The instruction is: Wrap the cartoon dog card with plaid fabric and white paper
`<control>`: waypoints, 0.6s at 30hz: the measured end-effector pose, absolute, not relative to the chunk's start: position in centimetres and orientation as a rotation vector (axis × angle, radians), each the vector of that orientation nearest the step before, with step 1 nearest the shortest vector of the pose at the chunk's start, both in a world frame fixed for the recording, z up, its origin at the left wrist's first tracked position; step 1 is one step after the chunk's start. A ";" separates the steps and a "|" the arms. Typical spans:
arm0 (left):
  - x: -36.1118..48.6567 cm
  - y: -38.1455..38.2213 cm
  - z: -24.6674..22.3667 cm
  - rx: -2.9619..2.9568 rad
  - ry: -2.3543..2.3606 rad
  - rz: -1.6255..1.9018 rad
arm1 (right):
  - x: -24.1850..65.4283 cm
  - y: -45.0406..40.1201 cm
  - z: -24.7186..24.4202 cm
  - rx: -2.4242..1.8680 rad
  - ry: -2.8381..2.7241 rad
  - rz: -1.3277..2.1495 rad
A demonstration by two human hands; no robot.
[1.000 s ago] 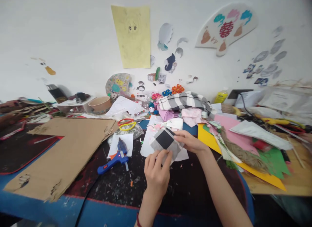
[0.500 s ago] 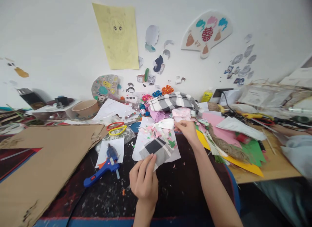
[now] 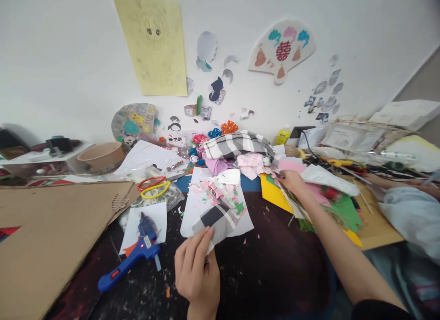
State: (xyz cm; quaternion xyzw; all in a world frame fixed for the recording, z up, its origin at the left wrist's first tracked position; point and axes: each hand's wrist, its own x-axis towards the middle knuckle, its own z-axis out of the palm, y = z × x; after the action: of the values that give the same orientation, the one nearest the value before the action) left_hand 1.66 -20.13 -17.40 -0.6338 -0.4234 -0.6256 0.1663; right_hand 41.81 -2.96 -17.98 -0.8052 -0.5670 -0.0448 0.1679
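Observation:
My left hand [image 3: 197, 267] pinches the near edge of a grey, black and white checked piece of cloth [image 3: 225, 221]. The cloth lies over a white sheet of paper [image 3: 192, 219] strewn with pink, white and green scraps [image 3: 215, 189]. Farther right, my right hand [image 3: 291, 181] is closed at the left side of a heap of coloured paper and twine; what its fingertips grip is too small to make out. Just left of it lie a pink cloth [image 3: 251, 165] and a folded black-and-white checked cloth [image 3: 240, 145].
A blue glue gun [image 3: 132, 260] rests partly on white paper, left of my left hand. Beyond it are scissors with red and yellow handles [image 3: 155, 188]. Cardboard [image 3: 65, 237] covers the left side. Yellow card [image 3: 275, 191] lies below my right hand. Another person's sleeve [image 3: 412, 214] shows at right.
My right hand has moved right, from beside the white cloth to the heap of coloured paper. My left hand still holds the checked cloth. The view has shifted slightly.

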 end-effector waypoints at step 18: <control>1.6 -20.0 -17.1 -1.833 -1.228 -1.829 | 41.5 -3.5 -17.6 -2.330 -1.775 -0.476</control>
State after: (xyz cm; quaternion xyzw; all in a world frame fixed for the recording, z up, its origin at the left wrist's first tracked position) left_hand 1.62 -20.01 -17.13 -0.6334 -0.4246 -0.6321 0.1375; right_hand 41.50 -3.51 -17.58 -0.7823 -0.5958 -0.1597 0.0868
